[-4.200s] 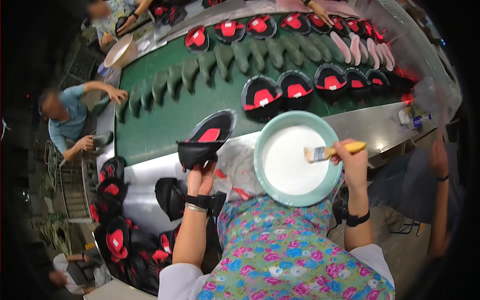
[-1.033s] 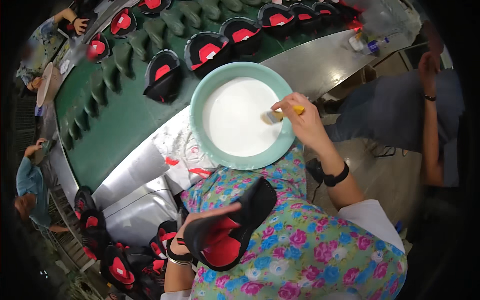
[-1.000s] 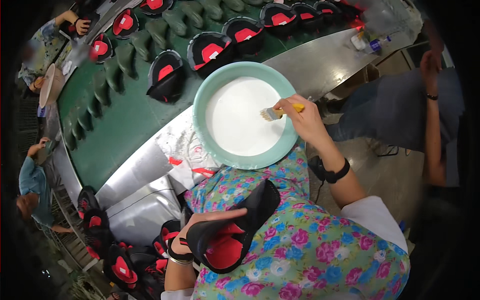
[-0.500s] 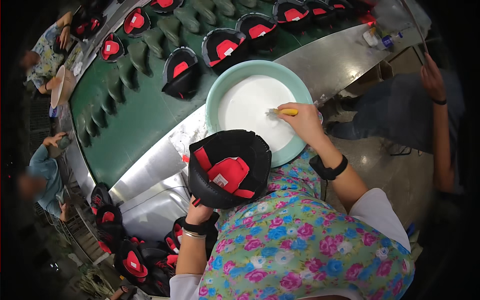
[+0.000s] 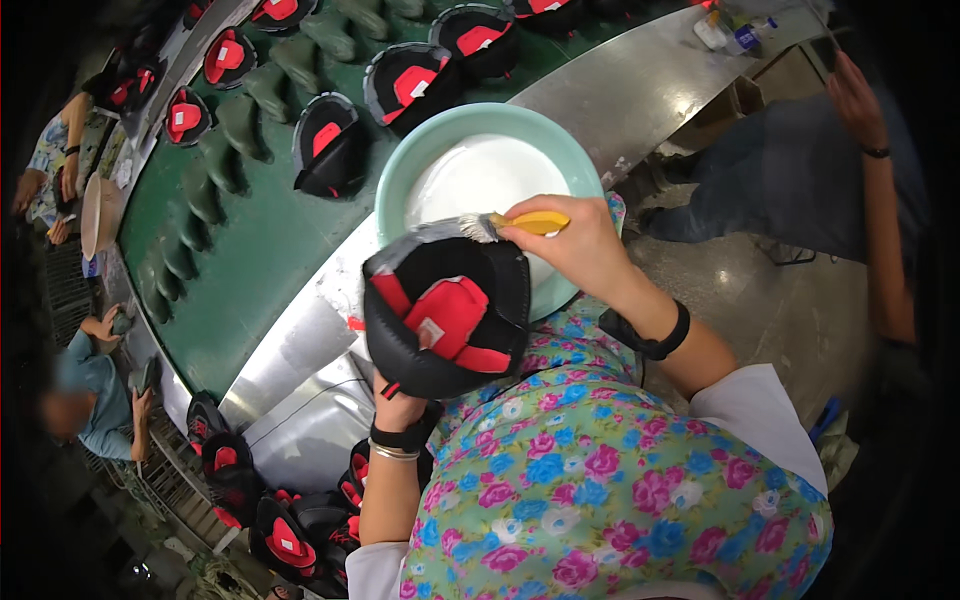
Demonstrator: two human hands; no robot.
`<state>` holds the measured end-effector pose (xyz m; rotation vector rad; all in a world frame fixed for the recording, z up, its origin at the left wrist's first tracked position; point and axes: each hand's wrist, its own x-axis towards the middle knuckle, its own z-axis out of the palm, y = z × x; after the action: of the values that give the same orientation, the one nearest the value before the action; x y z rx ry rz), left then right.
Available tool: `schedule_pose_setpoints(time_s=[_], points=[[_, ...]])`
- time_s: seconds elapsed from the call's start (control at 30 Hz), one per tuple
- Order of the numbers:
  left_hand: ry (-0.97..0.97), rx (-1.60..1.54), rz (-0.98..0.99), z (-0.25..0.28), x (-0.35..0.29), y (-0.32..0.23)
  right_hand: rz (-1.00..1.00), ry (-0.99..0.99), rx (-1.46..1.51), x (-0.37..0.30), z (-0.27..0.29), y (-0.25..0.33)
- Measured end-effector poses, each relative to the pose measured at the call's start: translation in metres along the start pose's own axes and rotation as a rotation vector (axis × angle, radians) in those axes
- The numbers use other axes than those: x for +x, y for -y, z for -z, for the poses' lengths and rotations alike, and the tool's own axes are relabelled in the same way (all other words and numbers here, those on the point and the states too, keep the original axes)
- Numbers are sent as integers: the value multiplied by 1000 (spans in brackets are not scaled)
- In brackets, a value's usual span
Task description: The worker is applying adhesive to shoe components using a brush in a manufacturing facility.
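Observation:
My left hand (image 5: 398, 405) grips a black shoe upper (image 5: 393, 350) with red lining from below, its open side facing up. A whitish wet band lies along the upper's far rim. My right hand (image 5: 585, 245) is closed round the yellow handle of a brush (image 5: 542, 222). The brush's pale bristles touch that far rim. Just beyond, a light green basin (image 5: 392, 190) holds white liquid (image 5: 490, 175); the upper and my right hand cover its near part. The fingers of my left hand are mostly hidden under the upper.
A green conveyor belt (image 5: 260, 290) carries dark green shoe lasts (image 5: 240, 130) and several more shoe uppers (image 5: 330, 150). More uppers (image 5: 285, 540) are piled at lower left. Co-workers are on the left (image 5: 100, 395) and right (image 5: 800, 200). Bottles (image 5: 745, 38) stand at upper right.
My right hand has brought the brush from the white liquid to the upper's far rim, where a whitish band now shows. My left hand still holds the upper.

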<state>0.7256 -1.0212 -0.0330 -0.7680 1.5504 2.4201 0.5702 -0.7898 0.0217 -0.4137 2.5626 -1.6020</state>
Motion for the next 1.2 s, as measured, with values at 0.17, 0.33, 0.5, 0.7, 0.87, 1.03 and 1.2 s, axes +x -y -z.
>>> schedule_pose_setpoints(time_s=[0.17, 0.33, 0.5, 0.7, 0.87, 1.03, 1.2], points=[[-145, -46, -69, -17, 13, -9, 141, -105, -243, -26, -7, -2], [-118, -121, -157, -14, 8, -8, 26, -66, -143, -31, -11, 16], [-187, 201, -286, 2, 4, -10, -284, 177, 162, -27, 12, 40], [-152, -168, -390, 7, 6, -24, -266, 454, 399, -29, 24, 52], [-258, -267, -354, 9, 0, -25, -150, 368, 285, -27, 13, 46], [-222, -322, -346, 44, 0, -1, 64, 69, 54, -21, 10, 62], [-173, -189, -317, 100, 8, 9, 182, 93, 169, -6, 12, 95]])
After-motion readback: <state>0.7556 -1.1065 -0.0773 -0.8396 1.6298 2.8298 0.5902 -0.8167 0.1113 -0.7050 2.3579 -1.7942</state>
